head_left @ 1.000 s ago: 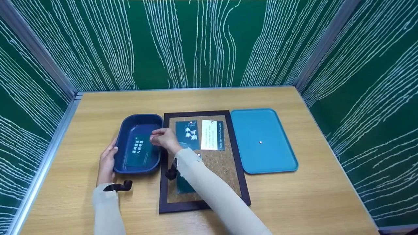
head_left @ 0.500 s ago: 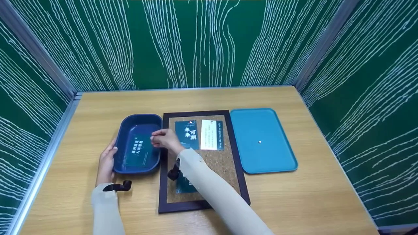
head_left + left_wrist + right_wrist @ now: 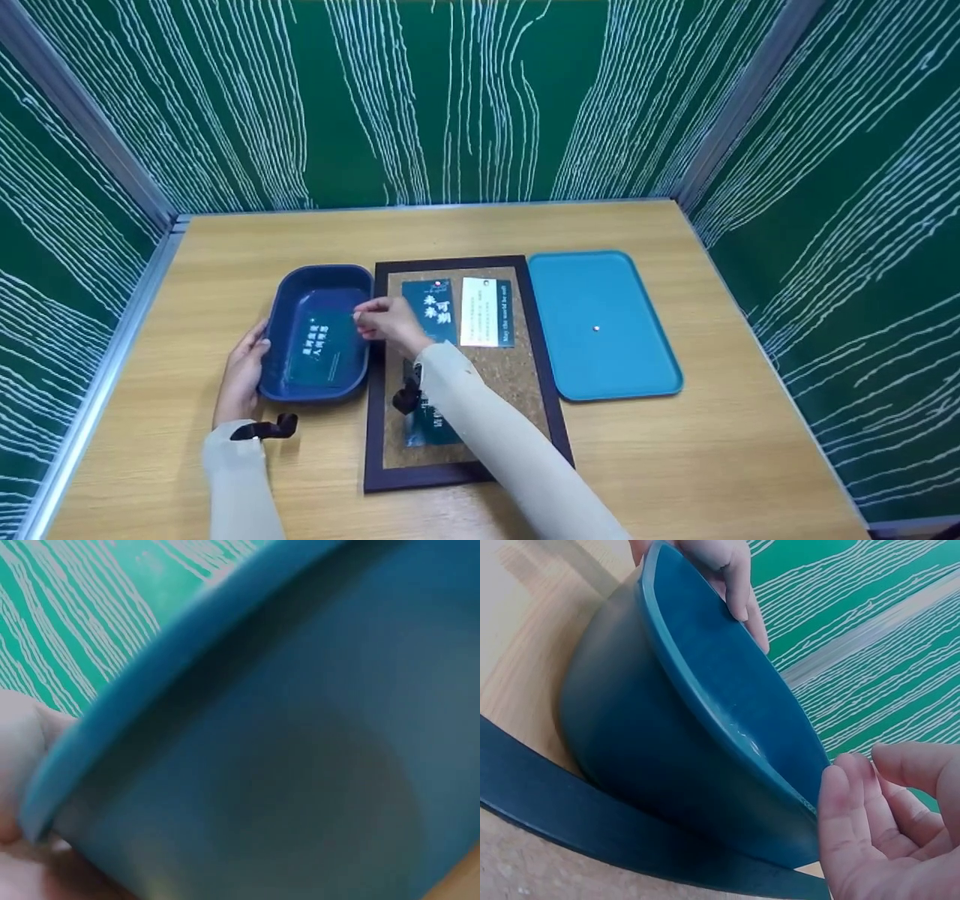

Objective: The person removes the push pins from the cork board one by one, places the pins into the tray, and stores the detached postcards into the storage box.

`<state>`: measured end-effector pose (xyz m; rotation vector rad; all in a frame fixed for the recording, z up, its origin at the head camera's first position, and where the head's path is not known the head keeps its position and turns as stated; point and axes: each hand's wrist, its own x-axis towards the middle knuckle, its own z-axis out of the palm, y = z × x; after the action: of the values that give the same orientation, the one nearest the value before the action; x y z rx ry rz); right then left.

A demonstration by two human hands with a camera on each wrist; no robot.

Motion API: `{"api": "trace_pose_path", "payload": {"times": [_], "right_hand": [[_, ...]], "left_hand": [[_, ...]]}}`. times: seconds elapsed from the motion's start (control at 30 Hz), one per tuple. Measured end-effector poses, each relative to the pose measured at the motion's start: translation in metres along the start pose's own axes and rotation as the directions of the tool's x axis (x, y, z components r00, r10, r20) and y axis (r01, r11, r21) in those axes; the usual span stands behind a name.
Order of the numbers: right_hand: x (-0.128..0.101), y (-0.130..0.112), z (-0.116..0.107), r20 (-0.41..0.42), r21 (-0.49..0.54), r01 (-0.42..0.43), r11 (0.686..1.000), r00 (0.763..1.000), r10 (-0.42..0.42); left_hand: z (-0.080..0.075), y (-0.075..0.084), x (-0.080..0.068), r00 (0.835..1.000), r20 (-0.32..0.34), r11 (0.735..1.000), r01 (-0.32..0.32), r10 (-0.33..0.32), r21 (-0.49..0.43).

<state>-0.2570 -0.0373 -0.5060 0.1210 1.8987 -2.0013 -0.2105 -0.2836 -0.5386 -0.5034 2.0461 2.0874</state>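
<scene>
While the left hand [image 3: 241, 367] grips the blue basin [image 3: 324, 286], the right hand [image 3: 391, 322] has edged slightly toward the corkboard [image 3: 514, 382], thumb nearly meeting fingertips; I cannot tell if they hold anything. Below-left of them, the green card [image 3: 319, 358] lies in the basin, seemingly unlifted yet.

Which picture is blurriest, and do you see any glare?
Left wrist: blurriest, with the blue basin soft and a dim round patch on its side; right wrist: sharper, small glints inside the basin; head: clearer, though fine print on the basin's green card is illegible.
</scene>
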Motion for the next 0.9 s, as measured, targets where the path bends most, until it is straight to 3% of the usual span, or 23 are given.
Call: {"api": "trace_pose_path", "payload": {"times": [0.17, 0.37, 0.47, 0.6, 0.9], "right_hand": [[0.007, 0.005, -0.009, 0.001, -0.039, 0.023, 0.999, 1.0, -0.023], [-0.002, -0.003, -0.019, 0.0, -0.069, 0.03, 0.997, 1.0, -0.03], [-0.004, -0.003, -0.025, -0.001, -0.088, 0.026, 0.996, 1.0, -0.026], [-0.006, -0.003, -0.032, -0.006, -0.112, 0.03, 0.993, 0.999, -0.031], [-0.01, 0.002, -0.053, 0.01, -0.141, 0.056, 0.988, 0.998, -0.055]], "left_hand": [[0.003, 0.01, -0.004, 0.998, -0.008, 0.98, -0.053, 0.056, 0.189], [0.013, 0.029, -0.018, 0.99, -0.035, 0.924, -0.117, 0.139, 0.364], [0.02, 0.035, -0.023, 0.977, -0.027, 0.872, -0.177, 0.213, 0.457], [0.033, 0.04, -0.027, 0.945, 0.003, 0.79, -0.276, 0.328, 0.547], [0.071, 0.042, -0.042, 0.854, 0.125, 0.572, -0.439, 0.505, 0.692]]}}
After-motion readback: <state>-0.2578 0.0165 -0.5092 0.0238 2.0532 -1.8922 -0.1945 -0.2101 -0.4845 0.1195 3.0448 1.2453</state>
